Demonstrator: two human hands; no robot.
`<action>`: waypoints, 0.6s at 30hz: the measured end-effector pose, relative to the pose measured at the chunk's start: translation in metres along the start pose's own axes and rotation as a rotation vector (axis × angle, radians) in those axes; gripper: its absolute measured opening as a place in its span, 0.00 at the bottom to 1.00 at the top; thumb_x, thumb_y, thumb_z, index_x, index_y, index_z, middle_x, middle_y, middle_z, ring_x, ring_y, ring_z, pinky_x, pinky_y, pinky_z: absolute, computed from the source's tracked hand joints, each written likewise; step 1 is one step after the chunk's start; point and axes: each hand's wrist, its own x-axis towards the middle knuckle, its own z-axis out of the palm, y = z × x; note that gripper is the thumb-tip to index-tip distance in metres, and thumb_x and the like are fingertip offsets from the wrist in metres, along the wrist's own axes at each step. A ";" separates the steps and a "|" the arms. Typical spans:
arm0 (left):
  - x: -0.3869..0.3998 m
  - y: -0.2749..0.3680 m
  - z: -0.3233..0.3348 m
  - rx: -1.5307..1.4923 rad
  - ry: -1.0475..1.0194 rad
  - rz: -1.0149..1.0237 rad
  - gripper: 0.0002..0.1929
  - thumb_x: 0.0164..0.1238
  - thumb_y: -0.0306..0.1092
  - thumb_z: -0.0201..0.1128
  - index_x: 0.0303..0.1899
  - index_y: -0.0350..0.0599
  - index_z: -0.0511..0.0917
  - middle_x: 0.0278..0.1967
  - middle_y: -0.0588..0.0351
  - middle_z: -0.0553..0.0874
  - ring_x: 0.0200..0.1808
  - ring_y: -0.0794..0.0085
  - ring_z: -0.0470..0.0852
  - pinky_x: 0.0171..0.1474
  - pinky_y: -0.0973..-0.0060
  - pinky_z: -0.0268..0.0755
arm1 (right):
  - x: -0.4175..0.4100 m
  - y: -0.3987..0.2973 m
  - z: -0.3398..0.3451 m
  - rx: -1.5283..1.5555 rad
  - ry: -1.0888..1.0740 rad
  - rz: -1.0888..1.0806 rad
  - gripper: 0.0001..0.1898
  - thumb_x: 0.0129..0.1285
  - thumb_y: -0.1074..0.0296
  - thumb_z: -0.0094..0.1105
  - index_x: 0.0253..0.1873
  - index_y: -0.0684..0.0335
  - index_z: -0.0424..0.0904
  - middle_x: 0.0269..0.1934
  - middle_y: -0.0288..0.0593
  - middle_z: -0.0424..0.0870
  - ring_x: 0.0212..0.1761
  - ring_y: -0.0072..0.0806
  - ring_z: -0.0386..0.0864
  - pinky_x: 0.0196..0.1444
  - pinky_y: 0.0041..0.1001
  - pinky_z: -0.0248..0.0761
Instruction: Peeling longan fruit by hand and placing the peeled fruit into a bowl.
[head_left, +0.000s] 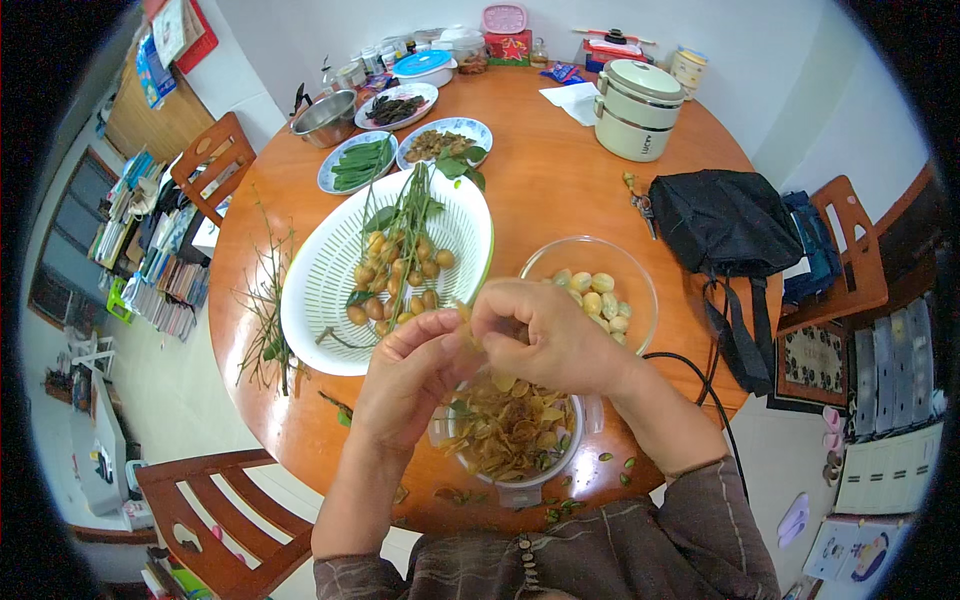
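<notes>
My left hand (409, 375) and my right hand (551, 334) meet over a tub of peels, fingertips pinching a small yellowish wampee fruit (466, 324). Most of that fruit is hidden by my fingers. Below them, the round plastic tub (574, 457) is heaped with brown-yellow peels (517, 427). Beyond my left hand, a white oval colander (319, 300) holds a stemmed bunch of unpeeled wampees (394, 277). A clear glass bowl (649, 300) with several pale, peeled fruits (592, 304) sits just past my right hand.
Bare twigs (270, 322) lie left of the colander, and green seeds (562, 506) are scattered by the near edge. Plates of green pods (360, 165) and dried food (439, 144) stand behind. A black bag (724, 221), its cable (697, 367) and a lunch box (637, 112) are at right.
</notes>
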 end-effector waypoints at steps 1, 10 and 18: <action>0.001 -0.001 0.002 -0.015 0.018 0.031 0.11 0.66 0.22 0.62 0.49 0.36 0.78 0.42 0.54 0.85 0.41 0.71 0.86 0.47 0.72 0.81 | 0.000 -0.003 0.001 -0.055 0.063 -0.034 0.02 0.57 0.75 0.57 0.34 0.65 0.74 0.28 0.40 0.75 0.29 0.26 0.74 0.33 0.26 0.68; -0.005 -0.006 0.009 0.541 0.129 0.400 0.16 0.60 0.19 0.68 0.50 0.35 0.80 0.42 0.58 0.84 0.41 0.79 0.84 0.45 0.81 0.78 | -0.002 -0.008 0.008 -0.160 0.167 -0.064 0.04 0.57 0.74 0.60 0.35 0.65 0.75 0.29 0.42 0.76 0.29 0.29 0.75 0.33 0.28 0.68; -0.004 0.000 0.006 0.878 0.039 0.593 0.13 0.56 0.20 0.70 0.45 0.34 0.83 0.38 0.57 0.84 0.37 0.78 0.83 0.42 0.82 0.76 | -0.001 -0.006 0.000 -0.010 0.015 0.085 0.03 0.59 0.74 0.58 0.34 0.65 0.74 0.26 0.35 0.76 0.29 0.19 0.72 0.31 0.24 0.66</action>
